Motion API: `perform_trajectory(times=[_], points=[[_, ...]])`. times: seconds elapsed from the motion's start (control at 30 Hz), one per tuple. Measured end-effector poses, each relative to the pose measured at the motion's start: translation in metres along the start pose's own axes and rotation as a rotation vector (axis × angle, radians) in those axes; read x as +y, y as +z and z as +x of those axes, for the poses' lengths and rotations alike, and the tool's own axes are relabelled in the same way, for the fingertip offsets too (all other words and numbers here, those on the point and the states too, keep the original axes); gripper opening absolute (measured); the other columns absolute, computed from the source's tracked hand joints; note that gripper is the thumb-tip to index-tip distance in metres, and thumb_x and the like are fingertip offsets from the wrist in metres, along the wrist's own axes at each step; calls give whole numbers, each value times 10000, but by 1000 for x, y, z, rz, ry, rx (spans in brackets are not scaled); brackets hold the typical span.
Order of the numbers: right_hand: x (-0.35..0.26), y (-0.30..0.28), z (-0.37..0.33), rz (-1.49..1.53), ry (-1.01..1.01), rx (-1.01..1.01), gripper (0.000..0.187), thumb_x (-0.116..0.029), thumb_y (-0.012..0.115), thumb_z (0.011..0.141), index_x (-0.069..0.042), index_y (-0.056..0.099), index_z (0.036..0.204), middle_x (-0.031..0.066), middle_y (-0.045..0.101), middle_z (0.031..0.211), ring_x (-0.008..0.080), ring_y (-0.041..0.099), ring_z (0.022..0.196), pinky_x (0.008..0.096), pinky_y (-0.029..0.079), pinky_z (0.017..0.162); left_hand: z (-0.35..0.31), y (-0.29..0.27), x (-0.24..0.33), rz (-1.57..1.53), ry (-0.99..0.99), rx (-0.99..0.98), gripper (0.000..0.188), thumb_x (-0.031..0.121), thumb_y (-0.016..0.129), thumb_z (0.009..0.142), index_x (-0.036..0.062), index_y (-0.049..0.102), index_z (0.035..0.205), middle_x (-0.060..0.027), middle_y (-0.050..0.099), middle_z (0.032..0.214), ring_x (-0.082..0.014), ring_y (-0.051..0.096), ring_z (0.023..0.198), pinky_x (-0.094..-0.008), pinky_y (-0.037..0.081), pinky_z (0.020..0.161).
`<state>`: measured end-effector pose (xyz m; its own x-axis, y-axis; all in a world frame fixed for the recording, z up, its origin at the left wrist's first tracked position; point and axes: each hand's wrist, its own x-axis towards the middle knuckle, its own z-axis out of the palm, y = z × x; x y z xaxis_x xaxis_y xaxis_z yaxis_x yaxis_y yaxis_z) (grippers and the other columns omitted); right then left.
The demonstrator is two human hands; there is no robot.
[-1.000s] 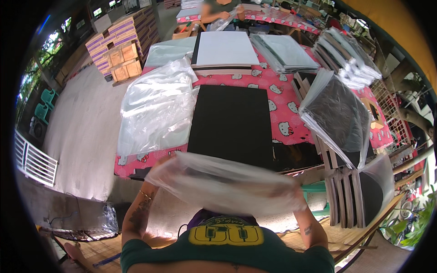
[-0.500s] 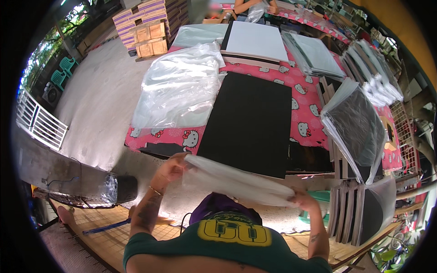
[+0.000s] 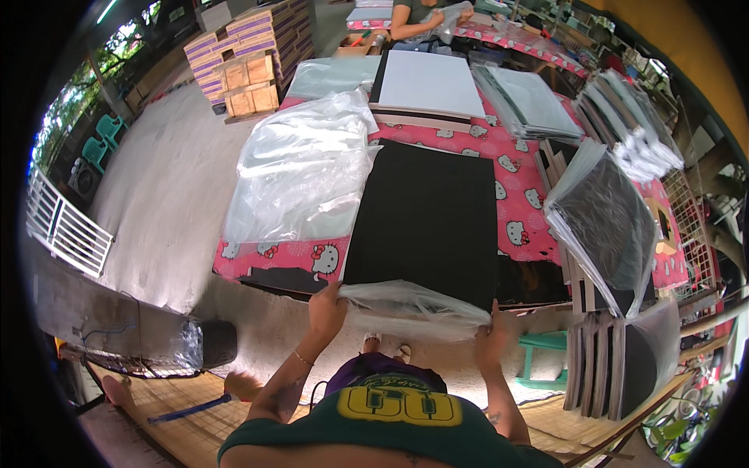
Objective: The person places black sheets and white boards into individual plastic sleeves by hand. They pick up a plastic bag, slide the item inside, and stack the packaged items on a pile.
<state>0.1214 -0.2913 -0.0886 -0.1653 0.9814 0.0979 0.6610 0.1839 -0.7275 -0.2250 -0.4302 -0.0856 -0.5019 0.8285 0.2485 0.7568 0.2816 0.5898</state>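
A large black board (image 3: 425, 218) lies on the table with its near edge toward me. A clear plastic bag (image 3: 413, 308) stretches across that near edge, gathered between my hands. My left hand (image 3: 328, 308) is closed on the bag's left corner, beside the board's near left corner. At the opposite corner my right hand (image 3: 491, 335) pinches the bag's other end. Left of the board lies a pile of clear plastic bags (image 3: 300, 171), wrinkled and shiny.
The table has a pink patterned cover (image 3: 519, 191). At its back are a white board stack (image 3: 429, 82) and bagged sheets (image 3: 527, 101). Bagged black boards (image 3: 605, 218) lean at the right; more boards (image 3: 597, 366) stand below them. A person (image 3: 425, 19) handles plastic beyond.
My hands have brought the bag up from in front of the board to its near edge. The bag now overlaps the edge, and my right hand has moved left.
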Motion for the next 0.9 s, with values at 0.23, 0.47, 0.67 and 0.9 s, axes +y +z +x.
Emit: perform_trajectory(times=[0.23,0.47,0.67,0.9], points=[[-47,-117,39,759,24,-440,419,-117,543,775,-38,537,1186,100,601,952,200,596,859,275,457,737,57,-106,34,-1249,-364,-55,401,84,636,750,30,526,1132,-55,619,907,-137,526,615,-267,436,560],[-201,-166,122,1137,-383,129,381,-311,505,935,-17,554,1172,116,606,1110,195,597,968,353,464,889,183,-201,121,-1690,134,46,444,103,518,915,52,408,1341,-75,585,1177,-191,595,979,-325,505,781],[-178,-133,217,1722,-240,-250,172,-176,514,943,-83,578,1073,41,629,1088,179,621,941,375,531,789,285,-123,88,-1930,-10,-214,413,123,500,945,116,425,1351,26,611,1153,-86,595,946,-275,472,685],[4,33,174,1853,399,48,155,-189,539,923,-113,591,1047,49,621,994,223,594,911,438,499,802,231,40,-46,-1882,-514,-206,175,125,579,901,53,607,1059,-24,630,986,-154,582,847,-325,460,781]])
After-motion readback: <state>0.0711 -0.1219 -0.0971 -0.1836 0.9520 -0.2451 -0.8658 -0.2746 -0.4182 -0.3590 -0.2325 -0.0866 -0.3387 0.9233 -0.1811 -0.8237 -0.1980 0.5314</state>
